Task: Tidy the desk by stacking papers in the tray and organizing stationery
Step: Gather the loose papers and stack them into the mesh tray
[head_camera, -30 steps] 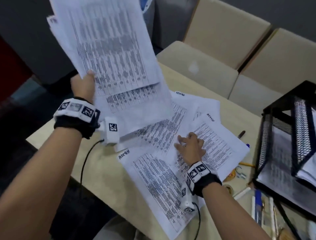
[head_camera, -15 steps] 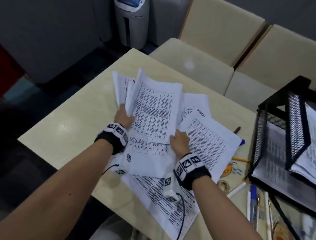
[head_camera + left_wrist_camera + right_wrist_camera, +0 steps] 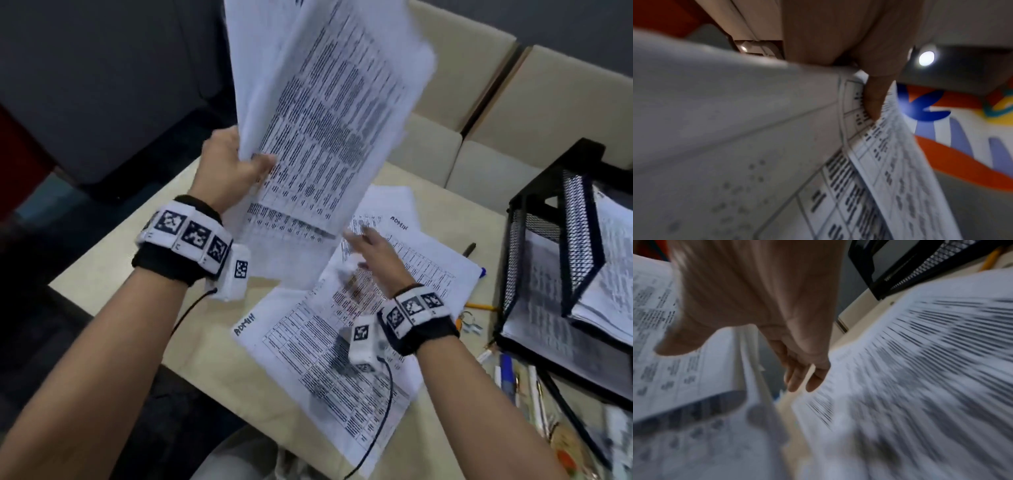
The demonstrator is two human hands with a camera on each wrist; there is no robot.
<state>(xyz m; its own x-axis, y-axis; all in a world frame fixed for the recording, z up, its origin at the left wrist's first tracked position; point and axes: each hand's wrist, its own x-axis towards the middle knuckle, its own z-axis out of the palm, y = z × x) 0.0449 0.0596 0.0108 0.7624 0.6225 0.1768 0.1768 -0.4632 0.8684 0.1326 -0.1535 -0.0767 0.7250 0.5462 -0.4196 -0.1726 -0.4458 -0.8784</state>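
Note:
My left hand (image 3: 239, 161) grips a sheaf of printed papers (image 3: 329, 113) by its lower left edge and holds it upright, high over the desk; the thumb (image 3: 873, 100) presses on the front sheet. More printed sheets (image 3: 342, 370) lie spread on the beige desk (image 3: 137, 260). My right hand (image 3: 373, 253) hovers just above these loose sheets (image 3: 920, 369) with fingers (image 3: 807, 379) extended and holding nothing. A black mesh paper tray (image 3: 575, 240) with papers on its tiers stands at the right.
Pens and pencils (image 3: 510, 377) lie along the tray's front at the lower right, with a yellow pencil (image 3: 479, 306), a key ring (image 3: 469, 322) and a dark pen (image 3: 469, 248) near the sheets. Beige chairs (image 3: 555, 113) stand behind the desk.
The left hand has lifted the gathered sheaf from the desk up high. The right hand has let go of the pile and now hovers over the sheets left on the desk.

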